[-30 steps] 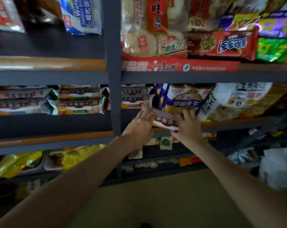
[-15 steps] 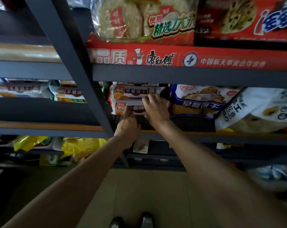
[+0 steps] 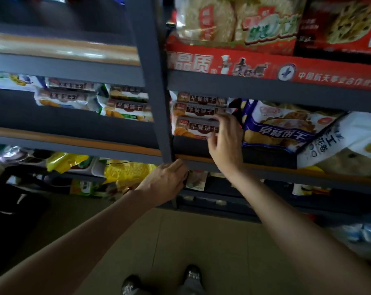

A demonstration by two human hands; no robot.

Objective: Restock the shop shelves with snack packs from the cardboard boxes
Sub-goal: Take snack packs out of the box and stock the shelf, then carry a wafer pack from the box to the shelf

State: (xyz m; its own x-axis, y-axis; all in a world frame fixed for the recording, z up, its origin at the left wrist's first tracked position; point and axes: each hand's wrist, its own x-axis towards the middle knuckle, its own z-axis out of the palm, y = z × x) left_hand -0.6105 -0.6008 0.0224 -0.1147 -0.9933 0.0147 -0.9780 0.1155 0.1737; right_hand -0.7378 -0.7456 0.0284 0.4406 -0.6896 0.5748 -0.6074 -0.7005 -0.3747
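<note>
The person stands close to a dark grey metal shelf rack [image 3: 157,81] with wood-coloured shelf boards. At the centre of the frame, a stack of three white-and-brown biscuit packs sits on the middle shelf just right of the rack's upright post. The right hand [image 3: 226,143] reaches up to the lowest biscuit pack [image 3: 194,127] of that stack; its grip is partly closed, fingers curled over the pack's right end and thumb below it. The left hand [image 3: 165,182] is lower, at the front edge of the shelf board beside the foot of the post, fingers loosely curled; whether it has hold of anything I cannot tell.

Right of the stack leans a purple-and-white biscuit bag [image 3: 280,126], touching the right hand's back, and further right a large white snack bag [image 3: 350,141]. Left of the post, more white-and-brown packs [image 3: 125,107] lie on the same level. The shelf above carries a red noodle carton [image 3: 265,67]. Yellow bags [image 3: 127,171] sit on the lower shelf at left. At the bottom of the frame, two dark shoes [image 3: 159,282] stand on a beige tiled floor [image 3: 201,241].
</note>
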